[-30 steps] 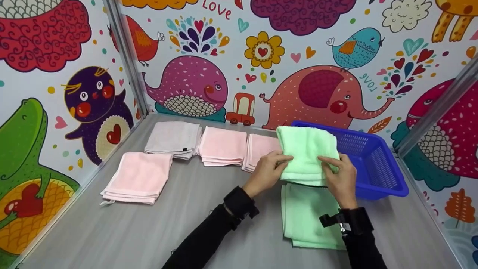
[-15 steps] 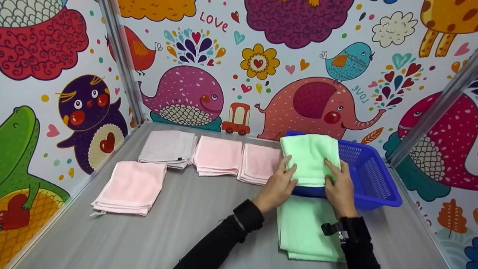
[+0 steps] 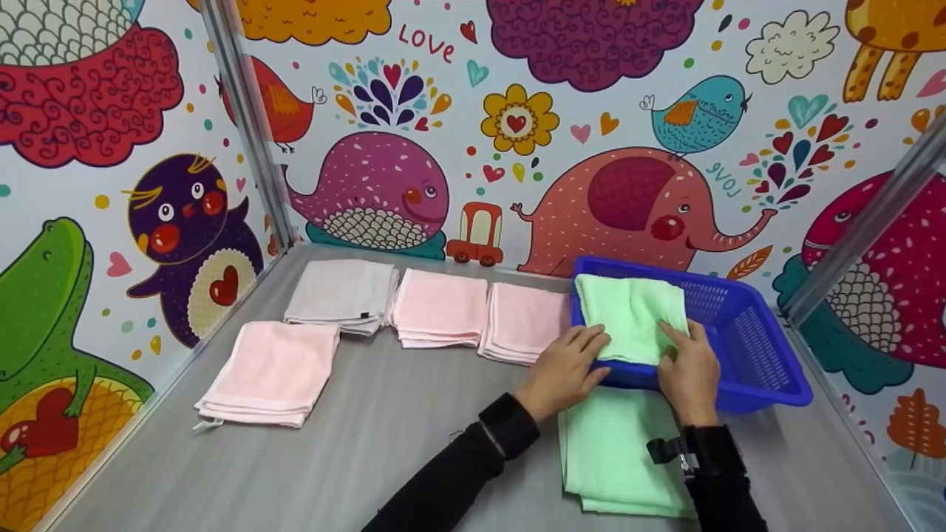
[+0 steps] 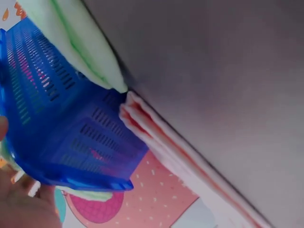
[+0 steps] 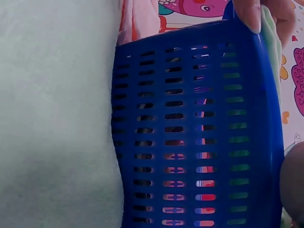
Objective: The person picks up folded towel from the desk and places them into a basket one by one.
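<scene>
In the head view, a folded light green towel (image 3: 632, 318) lies at the left end of a blue plastic basket (image 3: 772, 355). My left hand (image 3: 565, 369) holds the towel's lower left corner, its thumb low by the basket's front rim. On the other side, my right hand (image 3: 691, 369) holds the lower right edge between fingers and thumb. The right wrist view shows the left thumb (image 5: 249, 14) outside the rim, with green cloth behind it. At the lower left of the left wrist view, my left hand (image 4: 28, 204) overlaps the basket rim.
A second folded green towel (image 3: 621, 451) lies in front of the basket. Pink folded towels (image 3: 442, 307) (image 3: 526, 318) and a grey one (image 3: 344, 292) line the back; another pink towel (image 3: 273, 369) is at the left. Patterned walls (image 3: 473, 170) border the grey table (image 3: 399, 443).
Both hands have lowered the green towel from in front of and above the basket into its left end. The other towels stay where they were.
</scene>
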Motion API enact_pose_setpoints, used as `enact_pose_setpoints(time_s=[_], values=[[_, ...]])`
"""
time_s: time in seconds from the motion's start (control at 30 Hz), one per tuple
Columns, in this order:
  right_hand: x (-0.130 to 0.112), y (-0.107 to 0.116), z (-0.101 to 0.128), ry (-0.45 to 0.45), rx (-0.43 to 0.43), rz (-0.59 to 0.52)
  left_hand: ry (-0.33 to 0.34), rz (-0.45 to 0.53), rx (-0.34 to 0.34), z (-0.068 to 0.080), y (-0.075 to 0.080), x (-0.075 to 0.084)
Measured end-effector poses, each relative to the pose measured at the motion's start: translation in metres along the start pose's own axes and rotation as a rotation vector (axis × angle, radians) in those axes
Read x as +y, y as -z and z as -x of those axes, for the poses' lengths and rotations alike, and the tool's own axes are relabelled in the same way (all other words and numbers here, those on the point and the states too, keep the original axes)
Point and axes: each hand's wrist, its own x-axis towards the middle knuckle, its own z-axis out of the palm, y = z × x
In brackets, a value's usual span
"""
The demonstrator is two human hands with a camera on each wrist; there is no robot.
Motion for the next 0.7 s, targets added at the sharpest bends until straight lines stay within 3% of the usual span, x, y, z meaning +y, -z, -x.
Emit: enact_pose_setpoints(time_s=[0.17,0.43,0.7], values=[[0.0006,0.0021,-0.0009,-0.078,-0.089,0.115,0.012,-0.11,-0.036,0.0002,-0.0035,0.0027],[0.0022,0.0068,-0.0029,-0.105,-0.264,0.253,-0.004,-0.118,-0.009,-0.0003,-0.0044,0.0004],[0.0043,0.0096,-0.0039,-0.147,-0.346,0.302,-0.042,-0.152,0.012,0.0012,-0.005,-0.0018]])
